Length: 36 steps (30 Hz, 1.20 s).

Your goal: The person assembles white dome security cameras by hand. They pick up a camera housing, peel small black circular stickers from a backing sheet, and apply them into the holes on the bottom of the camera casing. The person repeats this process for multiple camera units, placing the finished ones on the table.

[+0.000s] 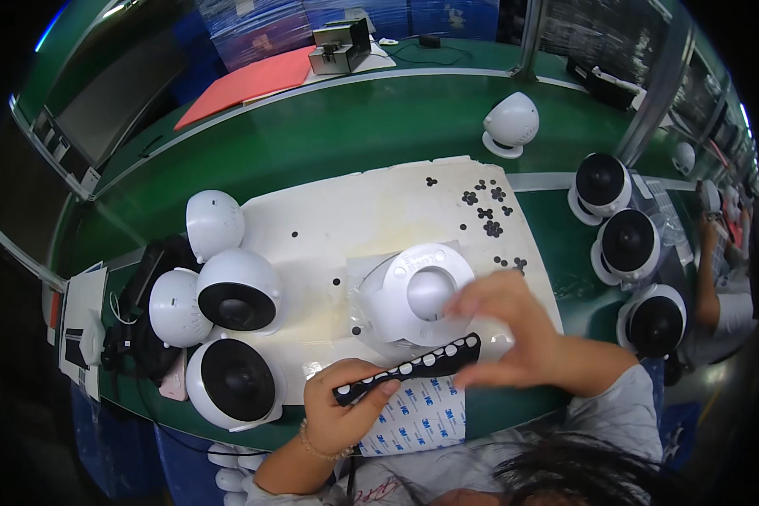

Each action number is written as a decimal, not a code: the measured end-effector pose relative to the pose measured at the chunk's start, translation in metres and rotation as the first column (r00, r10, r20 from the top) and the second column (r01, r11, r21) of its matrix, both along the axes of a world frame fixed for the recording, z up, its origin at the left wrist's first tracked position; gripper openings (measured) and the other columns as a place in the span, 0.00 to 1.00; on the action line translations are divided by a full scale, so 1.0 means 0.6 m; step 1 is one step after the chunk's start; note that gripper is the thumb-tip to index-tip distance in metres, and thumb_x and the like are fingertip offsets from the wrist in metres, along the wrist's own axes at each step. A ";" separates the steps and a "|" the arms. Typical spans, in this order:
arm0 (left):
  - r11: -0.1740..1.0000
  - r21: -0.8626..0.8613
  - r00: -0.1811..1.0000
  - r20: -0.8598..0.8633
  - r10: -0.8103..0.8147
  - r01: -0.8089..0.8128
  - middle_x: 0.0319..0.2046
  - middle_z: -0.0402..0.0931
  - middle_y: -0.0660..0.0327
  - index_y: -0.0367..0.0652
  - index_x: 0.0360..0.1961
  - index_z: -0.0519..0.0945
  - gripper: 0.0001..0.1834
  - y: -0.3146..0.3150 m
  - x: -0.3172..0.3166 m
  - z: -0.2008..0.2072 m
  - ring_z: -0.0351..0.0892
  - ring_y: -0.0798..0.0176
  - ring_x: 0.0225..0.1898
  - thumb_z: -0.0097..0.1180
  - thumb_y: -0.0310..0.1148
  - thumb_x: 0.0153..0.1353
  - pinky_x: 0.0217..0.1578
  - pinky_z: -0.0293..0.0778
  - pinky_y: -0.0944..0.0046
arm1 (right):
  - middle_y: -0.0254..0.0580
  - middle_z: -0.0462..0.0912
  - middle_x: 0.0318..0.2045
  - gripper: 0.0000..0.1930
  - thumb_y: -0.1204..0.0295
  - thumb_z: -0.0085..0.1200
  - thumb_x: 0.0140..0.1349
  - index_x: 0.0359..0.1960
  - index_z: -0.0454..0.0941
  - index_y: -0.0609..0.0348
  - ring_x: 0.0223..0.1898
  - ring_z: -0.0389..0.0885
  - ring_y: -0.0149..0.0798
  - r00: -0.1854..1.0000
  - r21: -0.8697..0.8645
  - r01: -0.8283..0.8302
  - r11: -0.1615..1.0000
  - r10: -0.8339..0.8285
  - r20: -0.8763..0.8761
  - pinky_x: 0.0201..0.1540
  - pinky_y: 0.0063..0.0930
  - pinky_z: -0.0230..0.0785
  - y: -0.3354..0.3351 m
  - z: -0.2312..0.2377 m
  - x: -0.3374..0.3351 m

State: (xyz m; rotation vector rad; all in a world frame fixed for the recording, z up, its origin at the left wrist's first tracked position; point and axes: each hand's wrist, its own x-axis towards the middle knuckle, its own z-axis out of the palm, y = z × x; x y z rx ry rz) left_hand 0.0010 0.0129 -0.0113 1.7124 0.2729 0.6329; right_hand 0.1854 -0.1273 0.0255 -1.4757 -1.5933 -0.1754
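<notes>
Globes (240,287) stand left of the left hand (337,409) holding a strip (406,369).

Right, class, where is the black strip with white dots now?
In the head view's lower centre, the black strip with white dots is in the left hand, just below the white round device.

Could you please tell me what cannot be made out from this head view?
All in the head view:
Right hand: blurred, so whether it holds anything small is unclear.
Black strip with pale dots: partly covered by the left hand.
Upturned white device: its underside is hidden by its own body.
White objects at lower left: partly hidden by the left forearm.
Co-worker: too blurred near the dark right rim.
</notes>
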 end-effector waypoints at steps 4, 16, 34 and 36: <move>1.000 -0.027 0.999 0.044 -0.006 0.007 0.24 0.77 0.53 0.34 0.27 0.75 0.08 -0.003 0.000 -0.010 0.76 0.66 0.25 0.62 0.19 0.45 0.26 0.71 0.71 | 0.31 0.74 0.29 0.23 0.70 0.62 0.44 0.45 0.72 0.53 0.34 0.71 0.36 0.993 -0.068 -0.038 0.997 0.045 0.111 0.38 0.28 0.59 -0.011 -0.008 -0.021; 0.989 0.133 0.998 0.011 0.058 -0.059 0.23 0.77 0.54 0.35 0.26 0.76 0.09 -0.003 -0.002 -0.005 0.77 0.65 0.23 0.64 0.20 0.43 0.24 0.71 0.70 | 0.29 0.77 0.36 0.12 0.71 0.62 0.42 0.32 0.78 0.49 0.45 0.71 0.33 0.983 0.044 -0.137 0.990 0.130 0.128 0.39 0.27 0.59 -0.015 0.010 -0.010; 0.948 0.319 0.998 0.070 0.003 -0.025 0.21 0.76 0.57 0.39 0.26 0.79 0.11 -0.010 0.015 0.006 0.74 0.60 0.20 0.64 0.21 0.38 0.23 0.68 0.66 | 0.39 0.75 0.40 0.16 0.76 0.54 0.48 0.42 0.76 0.53 0.38 0.74 0.34 0.953 0.139 -0.302 0.943 0.302 0.022 0.34 0.24 0.61 0.016 -0.013 -0.049; 0.939 0.344 0.997 0.069 -0.021 -0.004 0.21 0.76 0.58 0.39 0.28 0.79 0.12 -0.006 0.011 -0.002 0.74 0.59 0.21 0.64 0.21 0.37 0.23 0.68 0.65 | 0.39 0.75 0.40 0.16 0.76 0.55 0.47 0.42 0.76 0.54 0.37 0.74 0.35 0.931 0.081 -0.364 0.928 0.361 0.046 0.35 0.24 0.61 0.016 -0.007 -0.049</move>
